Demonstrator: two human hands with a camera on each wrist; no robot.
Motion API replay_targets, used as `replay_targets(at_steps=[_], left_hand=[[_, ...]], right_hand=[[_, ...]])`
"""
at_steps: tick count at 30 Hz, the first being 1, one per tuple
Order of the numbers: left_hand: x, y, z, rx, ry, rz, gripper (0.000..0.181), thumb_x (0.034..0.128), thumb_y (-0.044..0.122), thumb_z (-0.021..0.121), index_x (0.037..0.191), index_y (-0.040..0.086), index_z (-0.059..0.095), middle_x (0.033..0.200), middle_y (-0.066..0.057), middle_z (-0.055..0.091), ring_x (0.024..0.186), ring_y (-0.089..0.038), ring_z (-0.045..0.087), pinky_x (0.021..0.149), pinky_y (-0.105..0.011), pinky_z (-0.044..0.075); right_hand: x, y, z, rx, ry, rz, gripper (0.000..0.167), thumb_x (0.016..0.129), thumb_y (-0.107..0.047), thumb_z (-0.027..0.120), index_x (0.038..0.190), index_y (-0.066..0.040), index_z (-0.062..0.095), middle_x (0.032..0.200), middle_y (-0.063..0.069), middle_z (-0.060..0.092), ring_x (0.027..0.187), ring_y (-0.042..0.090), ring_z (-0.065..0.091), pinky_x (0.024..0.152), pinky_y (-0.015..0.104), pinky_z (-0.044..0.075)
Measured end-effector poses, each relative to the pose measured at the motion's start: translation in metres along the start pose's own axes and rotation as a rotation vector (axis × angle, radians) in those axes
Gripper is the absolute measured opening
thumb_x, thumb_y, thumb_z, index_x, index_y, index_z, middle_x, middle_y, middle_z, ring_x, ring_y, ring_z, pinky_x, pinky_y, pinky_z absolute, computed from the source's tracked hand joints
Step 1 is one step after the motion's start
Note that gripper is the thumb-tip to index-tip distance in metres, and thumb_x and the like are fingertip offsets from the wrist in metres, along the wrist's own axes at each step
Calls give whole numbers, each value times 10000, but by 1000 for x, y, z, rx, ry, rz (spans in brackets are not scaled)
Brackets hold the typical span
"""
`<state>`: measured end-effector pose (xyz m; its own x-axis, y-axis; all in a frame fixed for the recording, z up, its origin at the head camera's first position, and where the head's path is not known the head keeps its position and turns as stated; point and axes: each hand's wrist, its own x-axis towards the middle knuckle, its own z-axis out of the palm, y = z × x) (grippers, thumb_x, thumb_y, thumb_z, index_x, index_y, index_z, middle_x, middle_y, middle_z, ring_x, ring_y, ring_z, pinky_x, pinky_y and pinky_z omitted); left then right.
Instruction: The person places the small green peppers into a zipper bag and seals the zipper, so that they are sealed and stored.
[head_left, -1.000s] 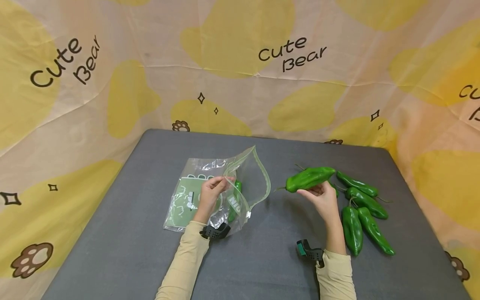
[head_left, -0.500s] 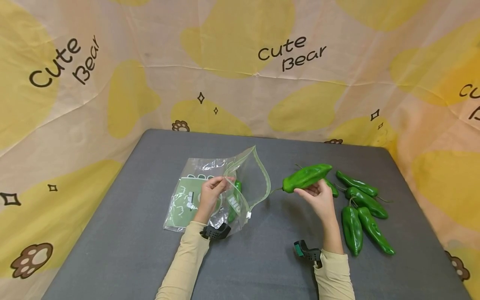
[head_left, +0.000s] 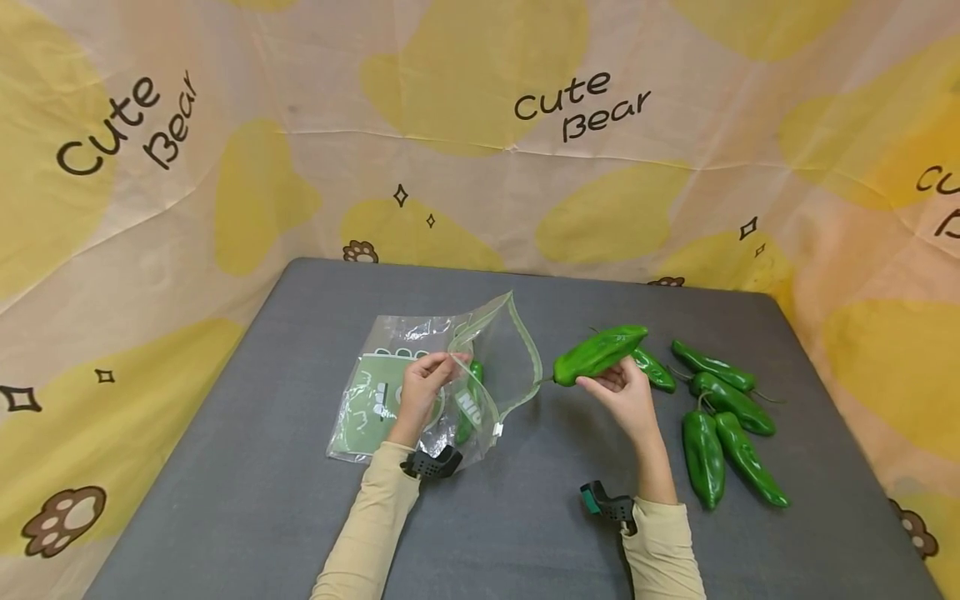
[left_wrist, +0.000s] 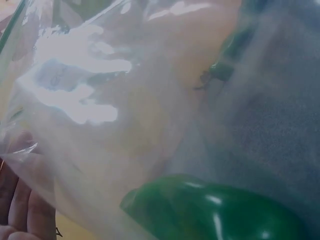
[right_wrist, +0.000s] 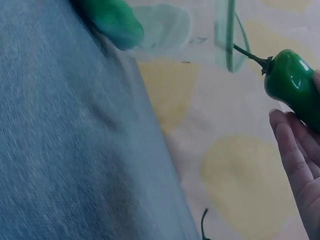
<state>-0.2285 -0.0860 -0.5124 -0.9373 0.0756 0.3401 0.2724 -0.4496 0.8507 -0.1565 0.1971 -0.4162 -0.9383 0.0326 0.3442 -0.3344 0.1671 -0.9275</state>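
Note:
My left hand (head_left: pixel 422 392) pinches the rim of a clear zip bag (head_left: pixel 390 333) with a green printed panel, and the bag's mouth gapes to the right. Inside the bag lies a green pepper (left_wrist: pixel 215 210), partly seen through the plastic. My right hand (head_left: pixel 628 400) holds another green pepper (head_left: pixel 600 354) between thumb and fingers, above the table. In the head view the stem of that held pepper points left and reaches the bag's open edge. The right wrist view shows the stem (right_wrist: pixel 250 55) beside the green zip strip (right_wrist: pixel 230 37).
Several loose green peppers (head_left: pixel 703 458) lie on the grey table (head_left: pixel 525 525) to the right. One loose pepper (head_left: pixel 654 371) sits just behind my right hand. A white zip slider (head_left: pixel 497 430) hangs at the bag's near corner. Patterned cloth (head_left: pixel 465 100) surrounds the table.
My right hand has moved left with the pepper, bringing its stem to the bag's mouth. The loose pepper behind that hand shows more now. My left hand and the bag have stayed put.

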Motion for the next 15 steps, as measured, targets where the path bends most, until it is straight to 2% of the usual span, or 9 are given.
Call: replay_targets(at_steps=[6,9,15], left_hand=[[1,-1,0,3,-9,11,149,872,-4,545,892,77,668,939,-146,651,804,-202,636,737,-326,516],[1,-3,0,0,-14,15,147,874,-5,541,897,70,666,943,-156,649,809,-210,635,741,-332,515],[0,-7,-2,7,9,9,139,868,1,550,893,70,668,939,-164,647,790,-207,636,737,-331,515]], right_hand=[[1,26,4,55,-59,-44,458,735,48,697,1137,56,478,951,116,582,823,155,592,705,238,514],[0,13,9,58,-80,-26,460,719,124,674,1126,100,460,947,114,576,811,140,585,700,223,511],[0,-9,19,23,-117,-7,441,715,169,647,1109,146,450,953,235,552,800,133,582,713,229,512]])
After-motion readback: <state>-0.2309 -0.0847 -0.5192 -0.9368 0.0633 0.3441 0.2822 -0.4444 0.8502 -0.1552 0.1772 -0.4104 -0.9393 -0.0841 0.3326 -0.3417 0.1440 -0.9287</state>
